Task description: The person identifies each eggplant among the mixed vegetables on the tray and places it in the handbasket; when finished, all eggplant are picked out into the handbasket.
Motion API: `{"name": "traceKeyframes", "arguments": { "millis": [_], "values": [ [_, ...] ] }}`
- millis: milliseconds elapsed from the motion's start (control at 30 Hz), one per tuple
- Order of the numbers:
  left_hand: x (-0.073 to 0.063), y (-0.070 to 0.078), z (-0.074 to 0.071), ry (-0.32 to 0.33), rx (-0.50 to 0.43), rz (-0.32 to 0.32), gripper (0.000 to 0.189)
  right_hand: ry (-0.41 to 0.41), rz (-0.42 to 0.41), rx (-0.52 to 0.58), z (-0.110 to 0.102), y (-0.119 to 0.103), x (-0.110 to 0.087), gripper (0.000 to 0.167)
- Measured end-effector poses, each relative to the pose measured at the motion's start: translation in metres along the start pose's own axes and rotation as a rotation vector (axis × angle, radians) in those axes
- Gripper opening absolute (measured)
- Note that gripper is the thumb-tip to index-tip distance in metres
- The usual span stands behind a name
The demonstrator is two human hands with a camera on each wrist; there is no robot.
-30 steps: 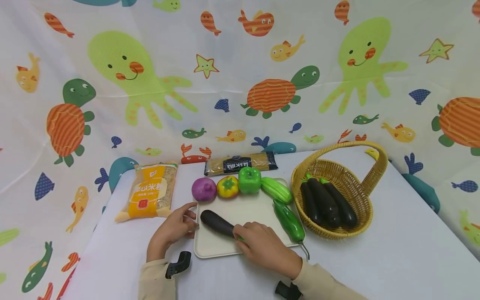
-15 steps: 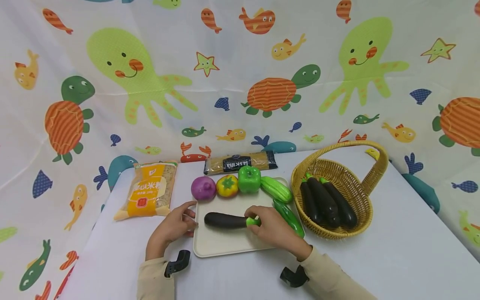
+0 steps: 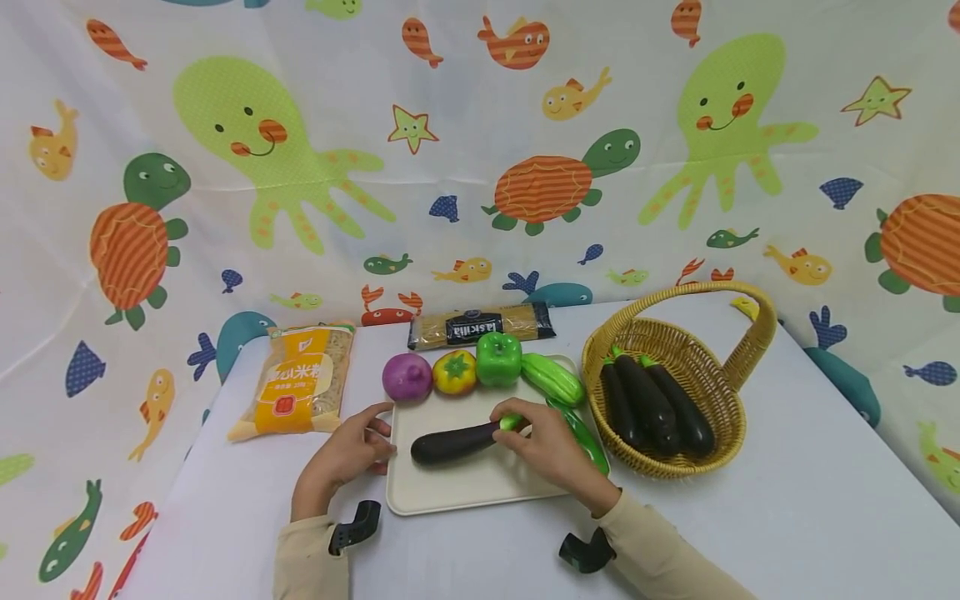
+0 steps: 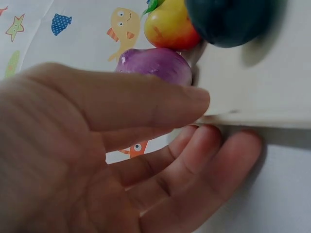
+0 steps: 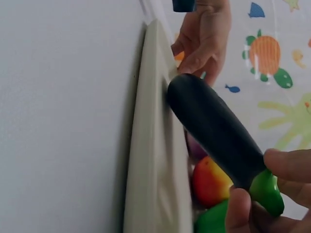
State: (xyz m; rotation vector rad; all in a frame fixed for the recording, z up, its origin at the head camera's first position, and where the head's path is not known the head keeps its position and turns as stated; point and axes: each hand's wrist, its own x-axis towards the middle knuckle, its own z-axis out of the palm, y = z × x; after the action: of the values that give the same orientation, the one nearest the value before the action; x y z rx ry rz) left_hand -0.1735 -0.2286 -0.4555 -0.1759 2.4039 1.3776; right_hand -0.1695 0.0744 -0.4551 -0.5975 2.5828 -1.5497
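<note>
A dark eggplant [image 3: 450, 445] with a green cap lies over the shallow cream tray [image 3: 431, 492], its blunt end to the left. My right hand [image 3: 547, 442] pinches it at the green cap between thumb and fingers; in the right wrist view the eggplant [image 5: 216, 126] slants, cap nearest the camera. My left hand [image 3: 348, 450] holds the tray's left edge, and in the left wrist view the thumb is above the rim and the fingertips [image 4: 243, 150] below it. A long green pepper [image 3: 581, 437] lies at the tray's right side, partly hidden by my right hand.
Along the tray's back sit a purple onion [image 3: 407, 377], a yellow-red pepper [image 3: 455, 372], a green bell pepper [image 3: 498, 358] and a green cucumber-like vegetable [image 3: 552, 379]. Behind lies a pasta pack [image 3: 480, 326]. A yellow bag [image 3: 300, 382] is left; a wicker basket [image 3: 720, 400] holding eggplants [image 3: 651, 404] is right.
My right hand has moved right and away from me with the eggplant's cap end, turning the eggplant from a slant to nearly crosswise, cap end slightly farther back. My left hand has stayed at the tray edge.
</note>
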Motion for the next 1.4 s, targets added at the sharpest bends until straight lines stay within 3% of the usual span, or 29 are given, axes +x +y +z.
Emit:
{"name": "traceKeyframes", "arguments": {
  "millis": [167,500,1000,1400],
  "values": [
    [0.001,0.0,0.001,-0.005,0.0,0.005,0.068,0.035,0.011,0.039,0.004,0.001,-0.001,0.023],
    [0.002,0.0,0.001,-0.005,0.009,0.01,0.068,0.121,0.056,0.289,0.008,0.001,0.0,0.028],
    [0.001,0.001,0.001,-0.003,0.012,0.006,0.067,0.257,-0.009,0.158,0.015,0.004,-0.001,0.023],
    [0.0,0.001,0.001,-0.002,0.004,-0.002,0.067,0.316,-0.028,0.223,0.016,0.007,0.0,0.042]
  ]
}}
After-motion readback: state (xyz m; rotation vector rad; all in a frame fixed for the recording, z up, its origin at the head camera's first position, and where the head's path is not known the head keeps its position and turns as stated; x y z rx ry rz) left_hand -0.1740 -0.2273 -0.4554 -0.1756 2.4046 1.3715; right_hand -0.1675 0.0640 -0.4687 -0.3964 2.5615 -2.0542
